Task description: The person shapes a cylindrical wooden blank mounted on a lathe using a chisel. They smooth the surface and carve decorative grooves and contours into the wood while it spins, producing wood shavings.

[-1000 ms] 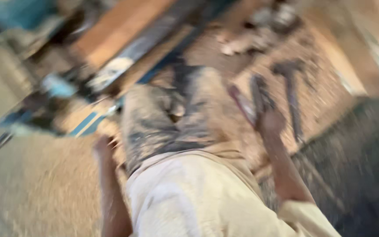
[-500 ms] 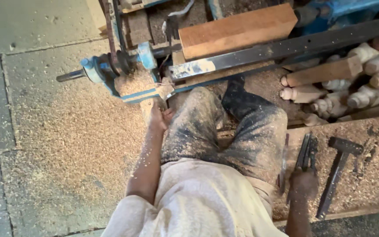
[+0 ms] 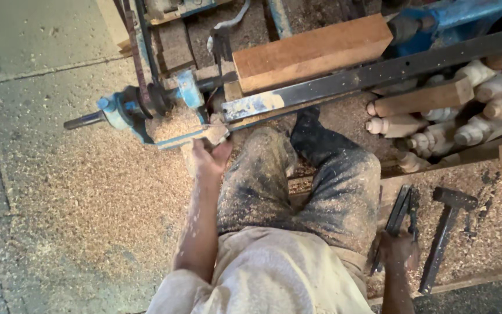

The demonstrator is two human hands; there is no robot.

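Lowest in the frame, at lower right, the right hand (image 3: 399, 251) is closed around a pair of dark calipers (image 3: 401, 212). Their long axis runs from the hand up and slightly right, tips toward the upper right, lying on a sawdust-covered board. Just to the right, apart from them, a hammer (image 3: 444, 232) lies nearly parallel, its head at the upper end.

Higher, left of centre, the left hand (image 3: 209, 157) reaches up and grips the lower edge of the blue lathe head (image 3: 164, 107); its fingers look curled over the edge, though sawdust hides the detail.

Beyond it, the wood block (image 3: 312, 52) sits on the lathe, long axis rising toward the upper right. It lies nearer the left hand; the calipers are well apart from it, across the knees.
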